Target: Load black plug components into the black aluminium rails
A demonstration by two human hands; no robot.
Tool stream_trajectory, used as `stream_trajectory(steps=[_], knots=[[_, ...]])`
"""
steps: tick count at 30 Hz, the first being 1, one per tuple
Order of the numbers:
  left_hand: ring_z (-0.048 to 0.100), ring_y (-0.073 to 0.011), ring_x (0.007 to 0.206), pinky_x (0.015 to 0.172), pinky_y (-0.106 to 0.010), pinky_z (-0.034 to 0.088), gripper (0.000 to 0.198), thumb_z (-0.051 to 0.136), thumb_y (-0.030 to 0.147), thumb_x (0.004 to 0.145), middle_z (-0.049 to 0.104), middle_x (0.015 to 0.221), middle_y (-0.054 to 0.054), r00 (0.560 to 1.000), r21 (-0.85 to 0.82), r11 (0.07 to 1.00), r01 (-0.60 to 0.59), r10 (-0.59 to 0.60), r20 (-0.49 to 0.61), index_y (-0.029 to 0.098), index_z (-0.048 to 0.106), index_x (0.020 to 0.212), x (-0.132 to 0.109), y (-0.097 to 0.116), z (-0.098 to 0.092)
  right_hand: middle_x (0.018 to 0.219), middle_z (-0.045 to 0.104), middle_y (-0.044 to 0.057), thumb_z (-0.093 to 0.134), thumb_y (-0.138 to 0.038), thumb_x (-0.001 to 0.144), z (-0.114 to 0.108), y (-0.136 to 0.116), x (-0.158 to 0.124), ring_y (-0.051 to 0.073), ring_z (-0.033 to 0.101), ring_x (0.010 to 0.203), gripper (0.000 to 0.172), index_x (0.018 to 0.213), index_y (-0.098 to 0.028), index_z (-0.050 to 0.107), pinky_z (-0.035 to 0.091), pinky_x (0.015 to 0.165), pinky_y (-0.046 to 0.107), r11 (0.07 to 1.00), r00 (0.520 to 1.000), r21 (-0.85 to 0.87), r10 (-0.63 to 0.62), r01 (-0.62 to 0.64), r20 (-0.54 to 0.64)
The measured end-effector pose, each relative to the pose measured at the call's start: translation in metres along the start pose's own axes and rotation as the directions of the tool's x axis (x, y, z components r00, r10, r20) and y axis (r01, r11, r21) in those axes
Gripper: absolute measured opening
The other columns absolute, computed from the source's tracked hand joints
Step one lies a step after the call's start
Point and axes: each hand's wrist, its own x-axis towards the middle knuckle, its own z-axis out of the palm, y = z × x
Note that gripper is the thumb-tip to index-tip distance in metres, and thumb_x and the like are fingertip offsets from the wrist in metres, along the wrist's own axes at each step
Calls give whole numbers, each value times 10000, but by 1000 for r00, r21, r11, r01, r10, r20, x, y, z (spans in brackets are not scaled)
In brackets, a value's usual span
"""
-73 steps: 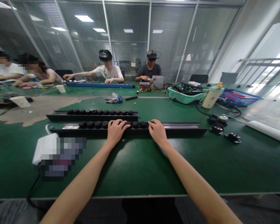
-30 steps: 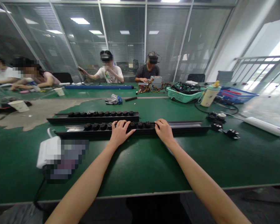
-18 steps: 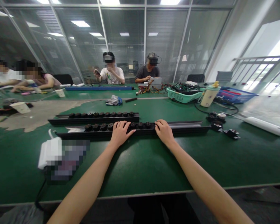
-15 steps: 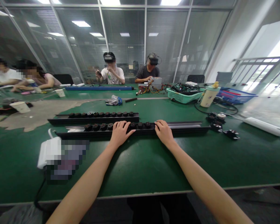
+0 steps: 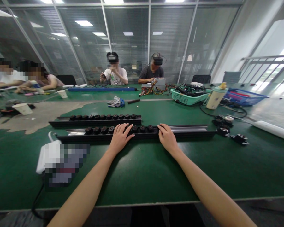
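Observation:
A long black rail (image 5: 189,134) lies across the table in front of me, its bright metal channel bare at both ends. Several round-topped black socket modules (image 5: 142,128) sit in a row along it. My left hand (image 5: 121,138) is curved over the middle of the row, thumb at the rail's front wall; it covers some modules. At the row's right end, the bent fingers of my right hand (image 5: 167,137) press around the last module, mostly hidden by them. Behind lies a shorter second rail (image 5: 97,122), also fitted with modules.
Loose modules (image 5: 240,138) and a white power strip (image 5: 274,130) lie right. A blurred flat object (image 5: 68,167) and white adapter (image 5: 49,156) are front left. Farther back are a green basket (image 5: 189,97), a cream bottle (image 5: 215,98), gloves (image 5: 116,101) and seated people.
My view has shifted slightly. Both hands stay on the front rail, with little visible movement along it; the row of modules looks the same.

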Motion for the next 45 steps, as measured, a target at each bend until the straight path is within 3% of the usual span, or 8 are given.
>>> stream_trajectory(steps=[8, 27, 45], knots=[[463, -326, 1391, 1208, -534, 351, 574, 503, 556, 998, 605, 1422, -139, 999, 7, 1000, 5, -5, -51, 221, 555, 1461, 4, -1, 6, 1335, 646, 190, 415, -180, 977, 1, 3, 3, 281, 591, 1280, 427, 1279, -115, 710, 496, 1118, 466, 1000, 1000, 16, -1, 1, -5], [373, -290, 1515, 1276, -566, 239, 539, 425, 476, 1047, 471, 1583, -160, 1000, 0, 1000, 24, -24, 3, 200, 506, 1504, -6, 12, -2, 1420, 595, 195, 394, -125, 957, -5, 8, -1, 295, 540, 1362, 486, 1360, -129, 665, 468, 1153, 510, 1000, 998, 20, 1, -2, 63], [395, -298, 1495, 1270, -573, 253, 480, 456, 424, 1039, 502, 1552, -156, 997, -9, 997, 73, -73, -16, 201, 536, 1456, 1, 14, 1, 1435, 584, 199, 372, -89, 940, -5, 6, 5, 296, 539, 1364, 528, 1393, -129, 640, 469, 1159, 523, 1000, 997, 6, -4, 4, 75]])
